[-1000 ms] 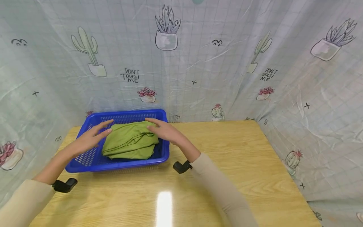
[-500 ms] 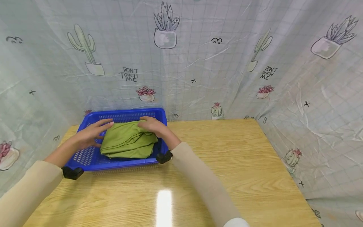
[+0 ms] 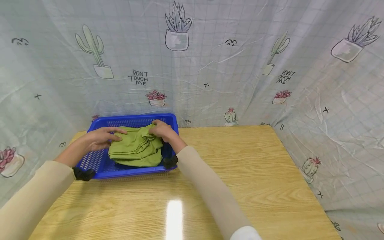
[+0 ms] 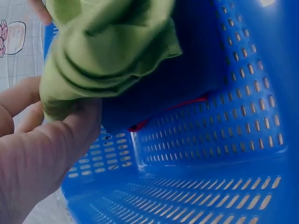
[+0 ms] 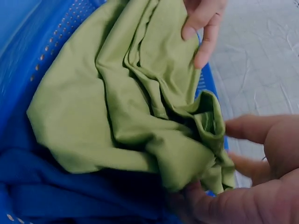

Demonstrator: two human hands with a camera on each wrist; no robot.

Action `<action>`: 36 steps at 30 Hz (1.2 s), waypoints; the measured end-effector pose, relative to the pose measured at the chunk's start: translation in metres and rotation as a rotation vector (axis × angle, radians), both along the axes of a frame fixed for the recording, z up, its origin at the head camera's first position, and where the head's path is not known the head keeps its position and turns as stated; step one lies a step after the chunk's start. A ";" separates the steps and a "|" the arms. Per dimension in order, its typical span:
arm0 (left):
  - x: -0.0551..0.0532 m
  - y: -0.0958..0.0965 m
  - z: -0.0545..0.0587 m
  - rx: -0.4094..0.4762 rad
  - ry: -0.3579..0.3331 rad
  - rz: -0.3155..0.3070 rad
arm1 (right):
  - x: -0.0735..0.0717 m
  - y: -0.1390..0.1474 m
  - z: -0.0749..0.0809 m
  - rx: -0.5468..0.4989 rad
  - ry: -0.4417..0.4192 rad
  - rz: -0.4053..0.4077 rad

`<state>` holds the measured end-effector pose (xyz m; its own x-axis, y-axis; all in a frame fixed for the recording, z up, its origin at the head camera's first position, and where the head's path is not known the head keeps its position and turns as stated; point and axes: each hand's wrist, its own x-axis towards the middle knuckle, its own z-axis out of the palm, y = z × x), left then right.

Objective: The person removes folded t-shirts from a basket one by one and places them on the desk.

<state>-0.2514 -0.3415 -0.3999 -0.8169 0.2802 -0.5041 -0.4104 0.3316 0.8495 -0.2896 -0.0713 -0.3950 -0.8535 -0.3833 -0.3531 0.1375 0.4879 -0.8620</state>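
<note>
A folded green cloth (image 3: 135,146) lies in the blue plastic basket (image 3: 132,174), its folds bunched toward the right end. My left hand (image 3: 102,138) grips its left end, thumb on one side and fingers on the other, as the left wrist view shows. At the right end my right hand (image 3: 163,130) pinches the bunched edge between thumb and fingers. Under the green cloth, dark blue fabric (image 5: 84,196) shows in the right wrist view. A strip of red (image 4: 187,102) peeks out beneath that dark fabric in the left wrist view.
The basket stands at the back left of a wooden table (image 3: 240,173), close to a hanging curtain (image 3: 204,66) printed with potted plants. The curtain also encloses the left and right sides. A bright reflection lies on the table's front middle.
Both hands have moved inward from above the basket and taken hold of the green cloth's two ends. The cloth has bunched and lifted slightly between them.
</note>
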 end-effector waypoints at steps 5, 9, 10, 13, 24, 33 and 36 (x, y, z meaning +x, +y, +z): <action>-0.006 0.004 0.004 0.046 -0.073 -0.042 | -0.005 0.004 -0.005 -0.086 -0.081 0.144; -0.014 0.006 0.003 0.099 -0.125 -0.019 | -0.011 0.000 -0.008 -0.128 -0.171 0.133; -0.015 0.006 0.003 0.116 -0.141 -0.009 | -0.012 -0.001 -0.009 -0.136 -0.191 0.134; -0.015 0.004 0.003 0.115 -0.161 -0.007 | -0.015 0.000 -0.010 -0.129 -0.231 0.158; -0.007 -0.010 0.018 0.054 0.017 0.024 | -0.026 0.016 -0.002 -0.255 -0.127 0.153; -0.007 0.006 0.037 0.150 0.105 0.084 | -0.029 0.037 0.022 -0.347 0.028 0.211; -0.008 0.016 0.040 0.140 0.137 0.076 | -0.030 0.047 0.030 -0.322 0.093 0.225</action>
